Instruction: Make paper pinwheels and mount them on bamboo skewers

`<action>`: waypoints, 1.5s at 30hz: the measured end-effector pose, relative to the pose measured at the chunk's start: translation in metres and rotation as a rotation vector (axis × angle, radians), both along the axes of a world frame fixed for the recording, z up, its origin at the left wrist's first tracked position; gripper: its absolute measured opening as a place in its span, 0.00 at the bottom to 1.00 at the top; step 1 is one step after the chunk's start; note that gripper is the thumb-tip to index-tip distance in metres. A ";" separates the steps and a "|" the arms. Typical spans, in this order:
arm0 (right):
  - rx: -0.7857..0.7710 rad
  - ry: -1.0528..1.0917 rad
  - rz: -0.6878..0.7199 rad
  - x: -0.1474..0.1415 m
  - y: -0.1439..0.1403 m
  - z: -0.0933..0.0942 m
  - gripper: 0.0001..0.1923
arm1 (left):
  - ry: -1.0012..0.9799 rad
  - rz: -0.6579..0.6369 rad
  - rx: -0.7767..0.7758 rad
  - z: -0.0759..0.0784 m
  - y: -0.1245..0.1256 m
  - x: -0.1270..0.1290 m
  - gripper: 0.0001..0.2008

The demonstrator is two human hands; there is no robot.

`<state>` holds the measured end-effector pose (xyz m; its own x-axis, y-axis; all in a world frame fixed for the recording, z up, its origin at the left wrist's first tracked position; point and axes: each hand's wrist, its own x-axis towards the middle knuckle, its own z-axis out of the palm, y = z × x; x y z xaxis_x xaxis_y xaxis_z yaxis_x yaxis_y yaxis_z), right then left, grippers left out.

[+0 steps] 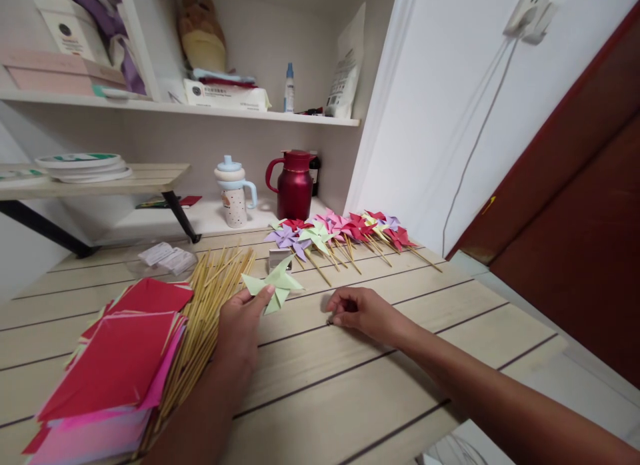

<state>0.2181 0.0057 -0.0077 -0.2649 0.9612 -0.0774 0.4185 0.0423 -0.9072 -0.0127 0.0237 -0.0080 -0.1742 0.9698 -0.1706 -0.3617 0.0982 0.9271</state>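
Note:
My left hand (pixel 241 328) pinches a light green paper pinwheel (pixel 277 282) by one edge, thumb on top, just above the table. No stick shows on this pinwheel. To the right, my right hand (pixel 367 313) is low over the boards, its fingers curled together. A tiny dark thing (pixel 329 322) shows at its fingertips, too small to name. Under and left of my left hand lies a bundle of thin wooden sticks (pixel 200 325). Beyond the green pinwheel stands a small grey box (pixel 280 257), partly hidden.
Finished pinwheels on sticks (pixel 345 228) lie in a row at the back. Stacked coloured paper squares (pixel 110 362) fill the left, near a clear plastic packet (pixel 167 257). Behind stand a cup (pixel 234 195), a red jug (pixel 294 188) and a small raised stand (pixel 155 178).

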 end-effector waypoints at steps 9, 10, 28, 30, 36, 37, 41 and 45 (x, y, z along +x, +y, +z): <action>0.021 0.011 -0.014 -0.003 -0.002 -0.007 0.09 | -0.002 -0.005 -0.004 0.003 0.000 0.001 0.19; 0.025 0.007 -0.022 -0.004 -0.002 -0.008 0.09 | 0.003 -0.003 -0.001 0.003 0.000 0.001 0.19; 0.064 -0.088 -0.037 -0.007 -0.004 -0.010 0.04 | 0.020 -0.008 -0.007 0.000 0.000 0.000 0.19; 0.067 -0.093 -0.044 -0.008 -0.004 -0.010 0.04 | 0.014 -0.006 0.000 -0.001 0.000 0.000 0.19; 0.061 -0.096 -0.038 -0.008 -0.005 -0.009 0.05 | 0.009 -0.015 0.015 -0.001 0.000 0.000 0.20; 0.063 -0.093 -0.035 -0.008 -0.005 -0.010 0.05 | 0.012 -0.012 0.015 -0.001 0.000 0.001 0.20; 0.058 -0.075 -0.032 -0.009 -0.006 -0.010 0.05 | 0.018 -0.004 0.007 -0.001 0.001 0.000 0.20; 0.088 -0.113 -0.023 -0.009 -0.006 -0.010 0.02 | 0.012 -0.003 0.009 -0.001 0.000 0.000 0.20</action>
<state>0.2087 -0.0001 -0.0176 -0.2375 0.9712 -0.0205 0.5191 0.1091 -0.8477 -0.0128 0.0242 -0.0085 -0.1738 0.9717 -0.1601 -0.3501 0.0910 0.9323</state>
